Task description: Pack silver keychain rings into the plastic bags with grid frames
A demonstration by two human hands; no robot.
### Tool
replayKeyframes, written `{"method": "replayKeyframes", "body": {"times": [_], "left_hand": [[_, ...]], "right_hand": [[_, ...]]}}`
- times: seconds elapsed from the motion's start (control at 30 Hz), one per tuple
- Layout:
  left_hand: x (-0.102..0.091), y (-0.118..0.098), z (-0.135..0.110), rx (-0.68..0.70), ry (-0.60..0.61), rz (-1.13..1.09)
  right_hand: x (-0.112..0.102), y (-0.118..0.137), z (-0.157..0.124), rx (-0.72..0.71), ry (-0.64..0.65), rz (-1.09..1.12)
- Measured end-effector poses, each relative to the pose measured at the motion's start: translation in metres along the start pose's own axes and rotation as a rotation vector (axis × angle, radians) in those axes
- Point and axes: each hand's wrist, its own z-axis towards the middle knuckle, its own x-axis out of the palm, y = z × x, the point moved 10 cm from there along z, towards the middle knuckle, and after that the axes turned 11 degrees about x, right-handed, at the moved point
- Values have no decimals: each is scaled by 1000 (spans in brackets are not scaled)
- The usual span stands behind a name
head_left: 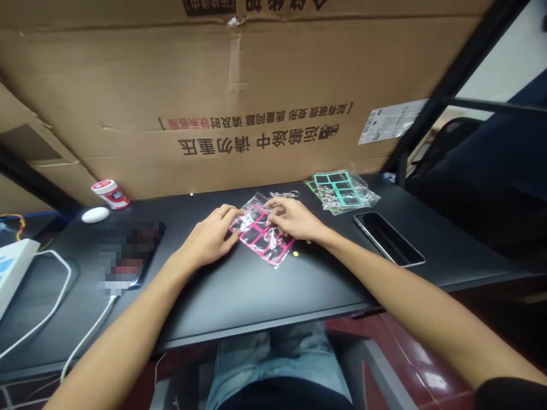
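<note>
A clear plastic bag (257, 246) lies on the black tabletop, with a pink-framed sheet of dark rectangles in it. Silvery metal pieces (270, 237) show at its right part. My left hand (212, 234) grips the bag's left edge between thumb and fingers. Over the bag's upper right, my right hand (294, 219) has its fingers curled and pinched together; what they hold is hidden. Just beyond that hand sits a small heap of silver rings (285, 195). Small yellow dots (296, 254) lie by the bag's right corner.
Filled bags with teal and green frames (342, 191) are stacked back right, near a dark phone (388, 238). At left are a red-and-white tub (111, 195), a white oval object (95, 214), a blurred-out device (134, 256) and a white cable (88, 336). Cardboard (273, 74) walls the back.
</note>
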Motion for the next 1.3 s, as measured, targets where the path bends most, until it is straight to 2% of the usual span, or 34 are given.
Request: {"method": "replayKeyframes", "body": {"times": [0.2,0.3,0.37,0.43,0.5,0.57,0.73,0.83,1.0,1.13,1.3], "left_hand": [[6,8,-2,-45,70,88],[8,8,-4,-66,108,109],[9,7,-5,-75,125,146],[10,8,-7,-98,141,200],[12,11,-9,-142,156,238],[15,16,-12,-186,168,240],[18,14,-11,-176,160,179],[19,5,-7,-105,136,105],[23,3,-5,-58,160,61],[26,7,-7,-67,188,86],[28,10,-9,-78,178,73]], "right_hand": [[-20,15,-4,-192,-275,-402],[-25,35,-14,-346,-369,-495],[-14,50,-24,-480,-273,-477],[10,60,-34,-593,-31,-465],[34,61,-43,-636,199,-488],[46,56,-45,-621,284,-529],[39,39,-30,-537,184,-602],[42,37,-30,-540,199,-577],[57,46,-39,-628,225,-530],[55,56,-43,-706,171,-514],[58,57,-44,-715,172,-565]]}}
